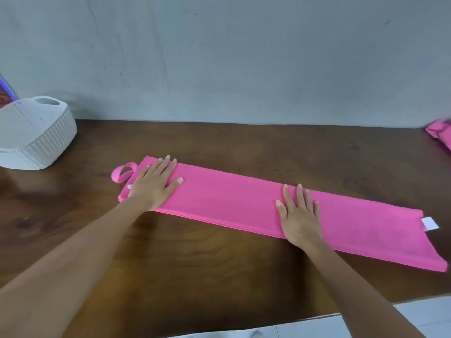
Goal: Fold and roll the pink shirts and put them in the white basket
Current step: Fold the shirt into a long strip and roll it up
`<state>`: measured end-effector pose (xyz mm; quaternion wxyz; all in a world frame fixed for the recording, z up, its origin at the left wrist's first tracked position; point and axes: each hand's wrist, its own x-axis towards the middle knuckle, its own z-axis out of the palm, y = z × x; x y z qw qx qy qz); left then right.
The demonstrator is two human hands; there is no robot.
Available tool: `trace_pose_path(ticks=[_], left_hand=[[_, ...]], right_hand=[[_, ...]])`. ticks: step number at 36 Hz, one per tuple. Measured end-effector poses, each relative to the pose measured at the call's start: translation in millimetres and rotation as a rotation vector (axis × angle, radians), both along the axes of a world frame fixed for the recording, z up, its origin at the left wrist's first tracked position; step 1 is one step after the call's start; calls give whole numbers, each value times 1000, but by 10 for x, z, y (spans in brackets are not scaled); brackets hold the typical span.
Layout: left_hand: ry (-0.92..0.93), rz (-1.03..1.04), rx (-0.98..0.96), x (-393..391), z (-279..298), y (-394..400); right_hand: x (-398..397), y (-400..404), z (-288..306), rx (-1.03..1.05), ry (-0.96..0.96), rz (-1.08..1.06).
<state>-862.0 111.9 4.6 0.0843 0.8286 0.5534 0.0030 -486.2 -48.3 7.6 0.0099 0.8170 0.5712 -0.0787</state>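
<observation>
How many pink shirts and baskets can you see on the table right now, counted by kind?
Pink shirts: 2, the folded strip under both flat hands and another cut off at the far right edge
White basket: 1
Total: 3

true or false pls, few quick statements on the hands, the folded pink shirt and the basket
1. Both hands, left hand and right hand, lie flat on the folded pink shirt. True.
2. The shirt is already rolled up. False: it lies as a long flat strip.
3. The white basket stands at the table's far left. True.
4. A white tag shows at the strip's right end. True.
5. The strip lies inside the basket. False: it lies on the wooden table.
</observation>
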Motion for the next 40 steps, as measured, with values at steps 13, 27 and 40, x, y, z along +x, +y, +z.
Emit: trace_pose_path(ticks=[13,27,40], left_hand=[[91,134,2,32,92,17],[-185,-196,-40,1540,90,-658],[-193,-187,-23,2747,-24,-1120]], right_hand=[[-37,22,-25,4,-4,-33],[180,-56,-11,50,70,48],[710,-281,-19,93,74,143]])
